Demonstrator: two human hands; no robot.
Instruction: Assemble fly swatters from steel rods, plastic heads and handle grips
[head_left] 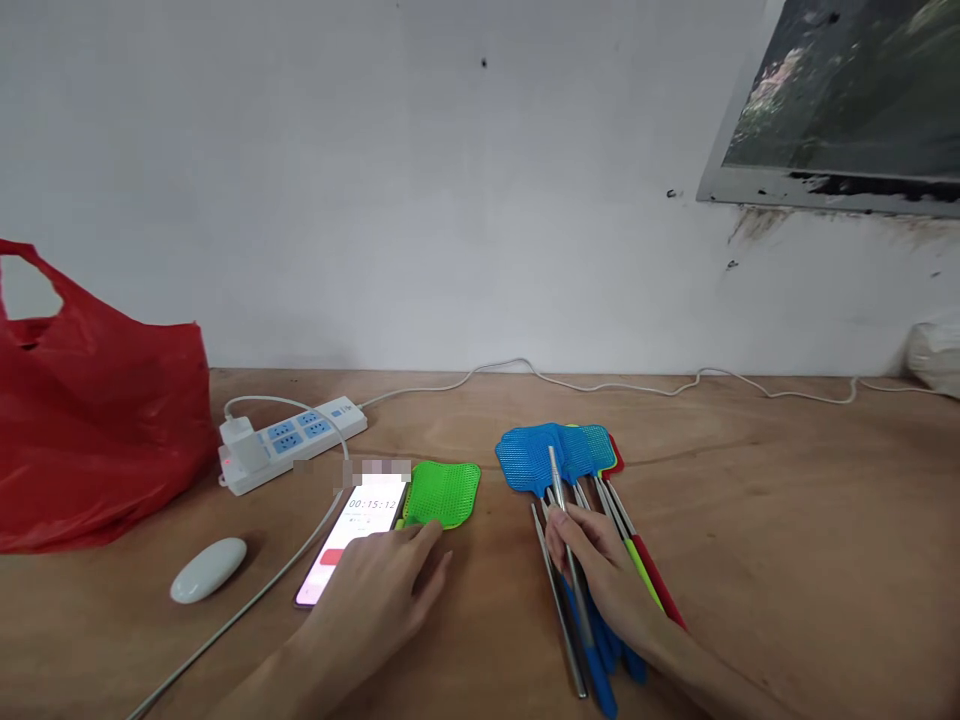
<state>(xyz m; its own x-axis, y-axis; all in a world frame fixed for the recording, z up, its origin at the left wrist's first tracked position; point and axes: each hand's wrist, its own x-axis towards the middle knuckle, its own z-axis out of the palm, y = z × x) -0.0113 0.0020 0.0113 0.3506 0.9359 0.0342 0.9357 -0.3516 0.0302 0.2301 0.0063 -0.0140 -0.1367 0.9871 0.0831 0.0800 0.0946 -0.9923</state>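
Observation:
My left hand point(386, 575) is at the near edge of a green fly swatter head point(444, 492), its fingers bent over the neck; the thumb's grip is hidden. Between the fingers of my right hand point(589, 555) is a slim silver metal rod point(556, 475), tilted with its tip upward. Under and beside that hand lies a bunch of fly swatters with blue heads point(529, 458) and metal shafts. A yellow-green handle point(646, 572) and a red handle point(660, 585) show to its right. Another metal rod point(559, 610) lies on the table to its left.
A lit phone point(367, 515) lies beside my left hand. Farther left are a white mouse-shaped object point(208, 570), a power strip point(300, 440) with a plugged-in charger point(244, 443), and a red plastic bag point(105, 420). A white cable point(600, 387) runs along the wall.

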